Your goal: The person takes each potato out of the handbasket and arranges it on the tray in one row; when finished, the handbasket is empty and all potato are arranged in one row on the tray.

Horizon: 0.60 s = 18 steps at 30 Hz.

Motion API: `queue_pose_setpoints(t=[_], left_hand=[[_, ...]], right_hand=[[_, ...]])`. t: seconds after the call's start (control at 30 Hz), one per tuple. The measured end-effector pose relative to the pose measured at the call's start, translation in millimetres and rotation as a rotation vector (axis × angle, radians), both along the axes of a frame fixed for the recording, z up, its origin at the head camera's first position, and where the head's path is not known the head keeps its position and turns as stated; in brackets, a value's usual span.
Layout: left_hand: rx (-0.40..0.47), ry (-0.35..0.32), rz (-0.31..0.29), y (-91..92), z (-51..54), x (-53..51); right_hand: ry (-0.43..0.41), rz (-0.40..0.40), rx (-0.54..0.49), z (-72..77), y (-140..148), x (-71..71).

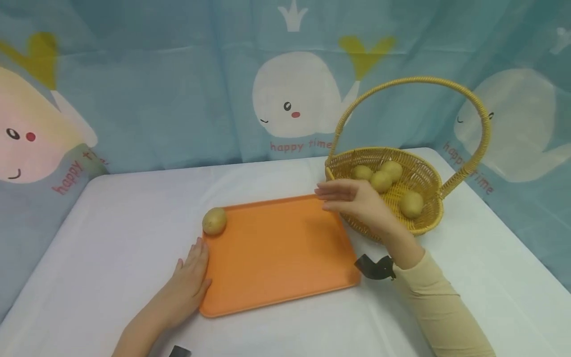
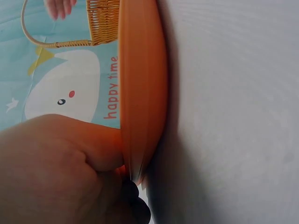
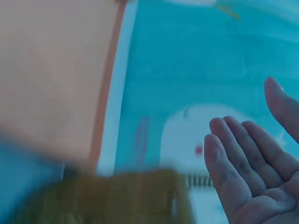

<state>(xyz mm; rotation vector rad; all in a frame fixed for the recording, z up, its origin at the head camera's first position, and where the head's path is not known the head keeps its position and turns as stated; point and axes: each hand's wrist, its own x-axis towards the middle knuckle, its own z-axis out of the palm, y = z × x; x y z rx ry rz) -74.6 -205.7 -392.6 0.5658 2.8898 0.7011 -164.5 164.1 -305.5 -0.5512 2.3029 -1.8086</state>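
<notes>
From the head view, my right hand (image 1: 363,203) is spread with nothing in it, over the far right corner of the orange tray (image 1: 276,253) and the near rim of the wicker basket (image 1: 426,178); my fingers point left, so the basket's four potatoes (image 1: 411,204) lie behind them, rightward and beyond. I judge that the key relation: my right hand is much the nearer to these, and reaching them would mean turning back over the rim, under the tall handle (image 1: 415,80). They look too round for a clear long axis. The lone potato (image 1: 214,221) sits at the tray's far left corner, just past the fingertips of my left hand (image 1: 189,280), which lies along the left edge with fingers straight, holding no potato. The tray runs lengthwise left to right, bare across its middle, which leaves plenty of room for setting down. In the left wrist view, that hand meets the tray's rim, its hidden fingertips unreadable, and the right fingers hang apart near the basket. In the right wrist view, my palm faces up bare, thumb well away from the fingers, while tray and basket blur alongside.
</notes>
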Motion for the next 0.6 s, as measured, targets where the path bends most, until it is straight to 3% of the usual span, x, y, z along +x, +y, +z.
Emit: queue_pose_setpoints(t=[0.17,0.33,0.6], left_hand=[[0.003,-0.013,0.000,-0.3,-0.2,0.2],[-0.001,-0.012,0.004,0.1,-0.5,0.1],[0.012,-0.018,0.000,-1.3,-1.4,0.4]], right_hand=[[0.042,-0.053,0.136,5.8,51,4.9],[0.057,-0.105,0.343,11.8,96,7.2],[0.105,-0.134,0.641,15.2,142,-5.3]])
